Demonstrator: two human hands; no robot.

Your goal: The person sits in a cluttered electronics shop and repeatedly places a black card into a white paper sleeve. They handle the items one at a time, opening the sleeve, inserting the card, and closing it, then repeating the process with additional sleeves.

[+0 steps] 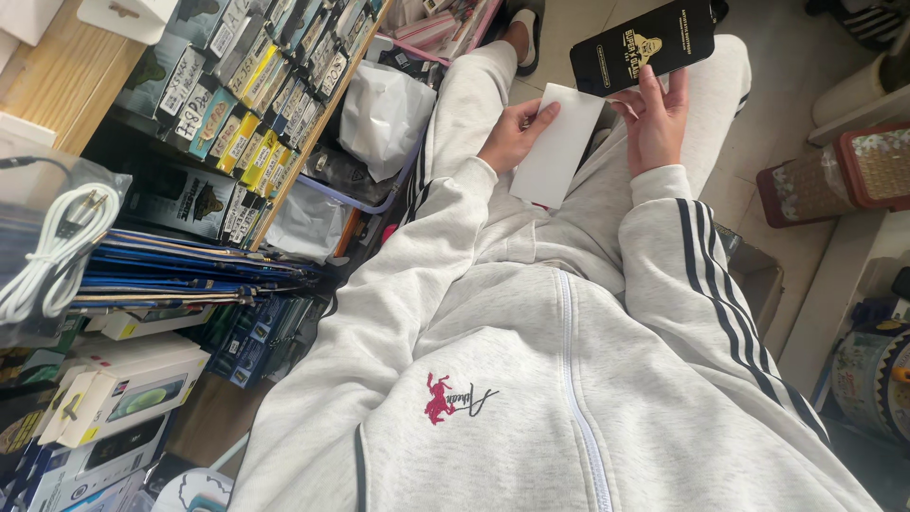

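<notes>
The left hand [512, 137] pinches a white sleeve [557, 144] over the lap, thumb on top. At its 1 o'clock, the right hand [656, 118] grips a black packet [643, 45] by its lower edge. Both look light, thin and stiff; the glossy packet is probably slippery and its contents fragile, so edge holds suit.

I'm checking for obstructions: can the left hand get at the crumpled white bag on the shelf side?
Probably yes, but not freely: the left hand holds a white sleeve. The bag lies open beside the left knee, with nothing between.
</notes>
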